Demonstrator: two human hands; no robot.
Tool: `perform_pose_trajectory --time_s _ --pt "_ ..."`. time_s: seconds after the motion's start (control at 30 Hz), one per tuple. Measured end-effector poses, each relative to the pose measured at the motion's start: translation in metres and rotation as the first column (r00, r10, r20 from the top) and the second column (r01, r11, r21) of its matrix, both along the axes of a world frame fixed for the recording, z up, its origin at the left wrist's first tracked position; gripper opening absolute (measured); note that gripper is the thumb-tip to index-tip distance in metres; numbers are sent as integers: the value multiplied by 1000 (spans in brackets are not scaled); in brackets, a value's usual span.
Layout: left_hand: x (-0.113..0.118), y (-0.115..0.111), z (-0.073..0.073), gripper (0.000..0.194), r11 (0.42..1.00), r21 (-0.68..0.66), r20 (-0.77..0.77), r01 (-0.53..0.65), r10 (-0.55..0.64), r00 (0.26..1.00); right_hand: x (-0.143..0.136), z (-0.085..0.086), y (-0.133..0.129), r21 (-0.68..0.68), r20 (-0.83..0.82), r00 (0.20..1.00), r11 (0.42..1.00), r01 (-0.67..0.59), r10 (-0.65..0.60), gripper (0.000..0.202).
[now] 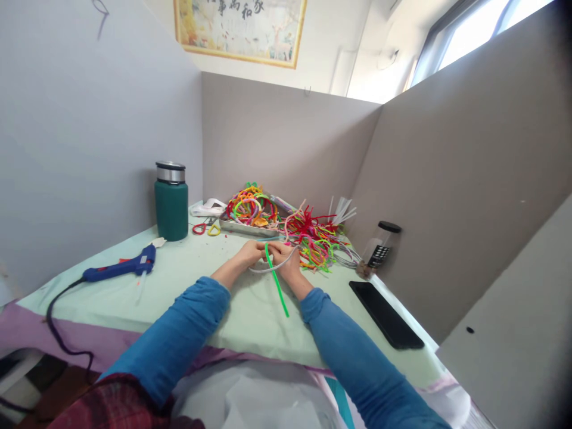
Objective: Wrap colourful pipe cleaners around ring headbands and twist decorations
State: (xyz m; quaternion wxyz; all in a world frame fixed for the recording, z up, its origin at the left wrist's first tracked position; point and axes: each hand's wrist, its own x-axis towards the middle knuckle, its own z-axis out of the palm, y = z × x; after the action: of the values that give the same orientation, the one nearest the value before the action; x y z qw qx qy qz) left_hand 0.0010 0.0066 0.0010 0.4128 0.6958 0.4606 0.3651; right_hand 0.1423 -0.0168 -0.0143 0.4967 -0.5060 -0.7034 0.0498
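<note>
My left hand [251, 252] and my right hand [285, 258] meet over the middle of the table, fingers pinched together. Between them a bright green pipe cleaner [279, 291] hangs down toward me, its upper end at the fingertips. A pale grey pipe cleaner [271, 270] curves below both hands, its right end rising by my right hand. The fingertips are small in view, so which fingers grip which strand is hard to make out. Just beyond the hands lies a pile of red, green and pink pipe cleaners [315, 238].
A metal tray [250, 229] holds colourful loops at the back. At left are a green bottle [171, 208] and a blue glue gun [120, 268] with its cord. A black phone [385, 314] and a clear jar [379, 250] are at right. Grey partitions [286, 131] surround the table.
</note>
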Motion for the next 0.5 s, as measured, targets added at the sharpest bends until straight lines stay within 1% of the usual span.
perform_pose_trajectory --time_s 0.1,0.2,0.3,0.4,0.5 --pt "0 2 -3 21 999 27 -38 -29 30 999 -1 2 -2 -30 -18 1000 999 -17 16 27" --pt "-1 7 -7 30 997 73 -64 -40 44 997 -1 3 -3 -22 4 999 999 -44 44 28" --pt "-2 11 -10 37 994 98 -77 -43 50 996 -1 2 -3 1 37 999 1000 -22 22 28" --pt "-2 13 -11 41 994 94 -71 -58 65 995 0 0 -1 18 60 998 1000 10 -11 29" --pt "-2 12 -10 46 997 51 -44 -51 53 998 2 -1 1 5 70 997 999 32 -32 29"
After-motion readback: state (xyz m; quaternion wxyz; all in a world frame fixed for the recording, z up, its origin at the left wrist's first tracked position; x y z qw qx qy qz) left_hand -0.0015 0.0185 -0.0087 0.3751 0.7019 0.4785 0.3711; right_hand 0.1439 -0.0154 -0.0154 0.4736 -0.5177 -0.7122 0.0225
